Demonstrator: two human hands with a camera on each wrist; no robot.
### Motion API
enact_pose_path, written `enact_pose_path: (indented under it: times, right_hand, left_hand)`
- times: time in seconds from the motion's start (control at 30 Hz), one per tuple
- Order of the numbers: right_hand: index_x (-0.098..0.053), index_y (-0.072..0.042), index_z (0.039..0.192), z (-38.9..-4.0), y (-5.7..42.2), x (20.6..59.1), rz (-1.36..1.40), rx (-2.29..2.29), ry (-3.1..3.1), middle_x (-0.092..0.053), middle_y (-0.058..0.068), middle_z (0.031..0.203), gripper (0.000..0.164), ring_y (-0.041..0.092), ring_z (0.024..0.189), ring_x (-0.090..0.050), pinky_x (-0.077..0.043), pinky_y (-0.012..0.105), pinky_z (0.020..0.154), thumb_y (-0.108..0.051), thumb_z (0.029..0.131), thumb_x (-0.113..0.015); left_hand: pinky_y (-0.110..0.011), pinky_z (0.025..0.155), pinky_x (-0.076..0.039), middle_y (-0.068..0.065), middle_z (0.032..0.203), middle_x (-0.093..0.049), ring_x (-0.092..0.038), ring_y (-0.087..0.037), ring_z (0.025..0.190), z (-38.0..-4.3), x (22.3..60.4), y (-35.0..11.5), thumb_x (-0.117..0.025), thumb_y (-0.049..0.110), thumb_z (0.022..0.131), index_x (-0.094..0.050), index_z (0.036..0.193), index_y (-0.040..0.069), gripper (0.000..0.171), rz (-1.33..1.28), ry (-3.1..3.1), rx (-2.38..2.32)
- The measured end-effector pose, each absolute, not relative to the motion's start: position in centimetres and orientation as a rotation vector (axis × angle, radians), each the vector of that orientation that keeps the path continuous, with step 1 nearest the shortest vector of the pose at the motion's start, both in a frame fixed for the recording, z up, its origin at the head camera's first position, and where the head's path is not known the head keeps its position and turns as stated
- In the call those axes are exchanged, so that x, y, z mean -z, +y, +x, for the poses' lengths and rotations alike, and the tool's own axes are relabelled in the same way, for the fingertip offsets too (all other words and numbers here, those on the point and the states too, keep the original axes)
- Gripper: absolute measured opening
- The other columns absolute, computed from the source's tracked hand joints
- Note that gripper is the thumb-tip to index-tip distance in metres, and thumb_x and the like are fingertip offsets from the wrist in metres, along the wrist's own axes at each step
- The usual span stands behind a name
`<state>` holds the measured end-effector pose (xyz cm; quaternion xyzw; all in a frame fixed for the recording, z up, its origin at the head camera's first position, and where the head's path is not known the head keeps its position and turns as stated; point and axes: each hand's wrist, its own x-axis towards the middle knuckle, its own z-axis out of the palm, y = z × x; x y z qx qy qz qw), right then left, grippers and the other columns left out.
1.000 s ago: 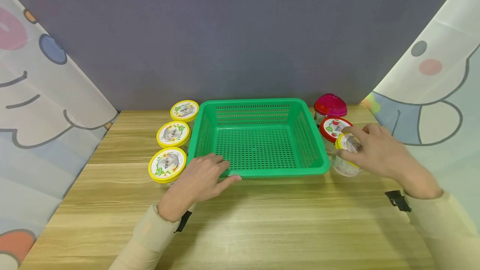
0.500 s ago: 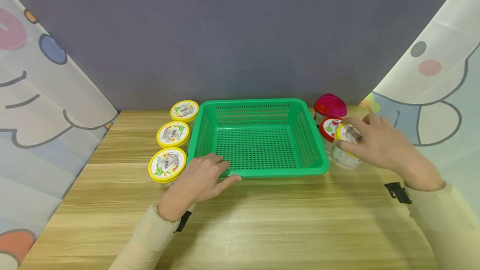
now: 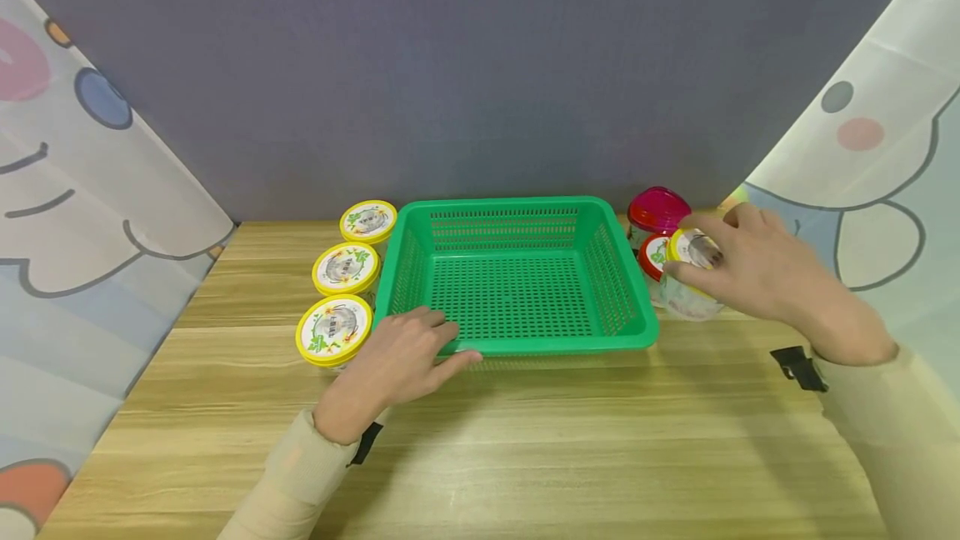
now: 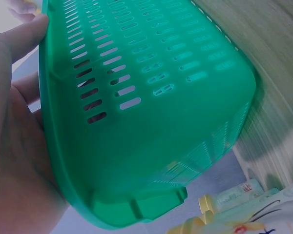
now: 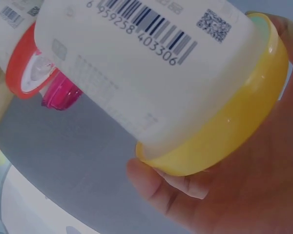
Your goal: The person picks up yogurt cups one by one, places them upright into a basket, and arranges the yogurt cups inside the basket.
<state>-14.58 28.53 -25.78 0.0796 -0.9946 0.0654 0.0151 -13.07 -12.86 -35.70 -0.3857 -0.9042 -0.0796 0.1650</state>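
Note:
At the right of the head view, my right hand (image 3: 772,269) holds a clear jar (image 3: 686,300) by its yellow lid (image 5: 234,126), thumb and fingers on opposite sides of the rim. The jar's label has a barcode. Just behind it, partly covered, stands a red-lidded jar (image 3: 656,255). Further back is a container with a domed pink lid (image 3: 660,208). My left hand (image 3: 401,354) grips the near rim of a green slotted basket (image 3: 555,346); its fingers reach over the rim inside, and its thumb lies outside, as the left wrist view also shows.
Several yellow-lidded jars, the nearest (image 3: 334,329) at the front, line the basket's left side. A grey wall (image 3: 480,73) rises behind the wooden table (image 3: 525,457). Cartoon-printed curtains (image 3: 862,157) hang at both sides.
My right hand has moved the yellow-lidded jar back, away from me, so it now covers more of the red-lidded jar. The left hand and basket have stayed in place.

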Motion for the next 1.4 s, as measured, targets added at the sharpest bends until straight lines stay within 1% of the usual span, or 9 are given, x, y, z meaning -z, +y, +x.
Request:
enact_pose_path:
  times: [0.27, 0.4, 0.53, 0.63, 0.77, 0.9, 1.03, 1.3, 1.4]
  right_hand:
    - [-0.054, -0.011, 0.139, -14.7, 28.2, 24.8, 0.257, -0.183, -3.074, -0.048, 0.023, 0.118, 0.066, 0.043, 0.108, -0.039, -0.048, 0.053, 0.06, -0.059, 0.095, -0.056]
    - [-0.053, -0.011, 0.14, -14.8, 27.8, 24.3, 0.274, -0.191, -3.063, -0.048, 0.024, 0.12, 0.065, 0.045, 0.112, -0.039, -0.047, 0.058, 0.067, -0.058, 0.095, -0.056]
    - [-0.055, -0.011, 0.14, -15.0, 27.3, 23.7, 0.293, -0.2, -3.034, -0.049, 0.027, 0.123, 0.064, 0.047, 0.113, -0.04, -0.045, 0.06, 0.073, -0.057, 0.095, -0.056]
    - [-0.055, -0.013, 0.139, -15.1, 26.8, 23.3, 0.297, -0.197, -3.019, -0.05, 0.026, 0.12, 0.063, 0.045, 0.109, -0.042, -0.046, 0.057, 0.07, -0.057, 0.095, -0.055]
    - [-0.056, -0.017, 0.138, -15.2, 26.1, 22.7, 0.303, -0.184, -3.016, -0.05, 0.023, 0.118, 0.062, 0.041, 0.107, -0.043, -0.046, 0.054, 0.065, -0.06, 0.094, -0.055]
    - [-0.056, -0.017, 0.137, -15.1, 25.2, 22.3, 0.325, -0.165, -2.997, -0.051, 0.022, 0.117, 0.063, 0.038, 0.107, -0.044, -0.046, 0.054, 0.067, -0.062, 0.093, -0.057]
    - [-0.057, -0.021, 0.135, -15.1, 24.3, 22.1, 0.341, -0.164, -2.982, -0.05, 0.019, 0.115, 0.059, 0.036, 0.105, -0.044, -0.045, 0.053, 0.069, -0.061, 0.092, -0.057]
    - [-0.055, -0.027, 0.137, -15.4, 22.9, 22.1, 0.37, -0.178, -3.019, -0.048, 0.017, 0.118, 0.056, 0.035, 0.107, -0.041, -0.046, 0.052, 0.06, -0.061, 0.092, -0.057]
    - [-0.055, -0.026, 0.138, -15.6, 22.5, 22.2, 0.399, -0.194, -3.028, -0.048, 0.017, 0.118, 0.057, 0.035, 0.106, -0.041, -0.046, 0.049, 0.062, -0.059, 0.092, -0.058]
  left_hand:
    - [-0.028, 0.053, -0.042, 0.008, 0.068, -0.048, -0.05, -0.012, 0.065, -13.0, 35.6, -12.9, -0.066, 0.052, 0.094, -0.055, 0.072, 0.019, 0.042, -1.09, -2.584, 0.202]
    - [-0.028, 0.053, -0.042, 0.007, 0.068, -0.047, -0.05, -0.013, 0.065, -13.0, 35.6, -12.9, -0.066, 0.053, 0.095, -0.055, 0.071, 0.019, 0.042, -1.088, -2.585, 0.205]
    - [-0.029, 0.054, -0.044, 0.007, 0.069, -0.05, -0.053, -0.014, 0.066, -13.0, 35.7, -12.9, -0.065, 0.053, 0.095, -0.058, 0.073, 0.018, 0.042, -1.083, -2.584, 0.203]
    - [-0.031, 0.054, -0.045, 0.006, 0.07, -0.052, -0.055, -0.014, 0.067, -12.9, 35.6, -12.9, -0.066, 0.053, 0.094, -0.06, 0.075, 0.018, 0.04, -1.077, -2.586, 0.199]
    - [-0.03, 0.054, -0.045, 0.006, 0.07, -0.052, -0.055, -0.014, 0.067, -12.9, 35.6, -12.8, -0.066, 0.053, 0.094, -0.058, 0.074, 0.018, 0.041, -1.077, -2.586, 0.202]
    - [-0.031, 0.054, -0.045, 0.006, 0.071, -0.053, -0.055, -0.014, 0.067, -12.9, 35.7, -12.8, -0.067, 0.052, 0.094, -0.059, 0.074, 0.018, 0.041, -1.075, -2.582, 0.204]
    - [-0.031, 0.055, -0.046, 0.006, 0.072, -0.055, -0.056, -0.014, 0.068, -12.9, 35.7, -12.9, -0.068, 0.052, 0.094, -0.062, 0.075, 0.018, 0.039, -1.069, -2.576, 0.207]
    - [-0.031, 0.054, -0.046, 0.006, 0.071, -0.053, -0.055, -0.014, 0.067, -12.9, 35.7, -12.8, -0.068, 0.051, 0.094, -0.06, 0.075, 0.018, 0.039, -1.073, -2.582, 0.219]
    - [-0.031, 0.054, -0.045, 0.006, 0.071, -0.053, -0.054, -0.014, 0.066, -12.9, 35.7, -12.8, -0.068, 0.051, 0.094, -0.06, 0.074, 0.018, 0.039, -1.073, -2.585, 0.217]
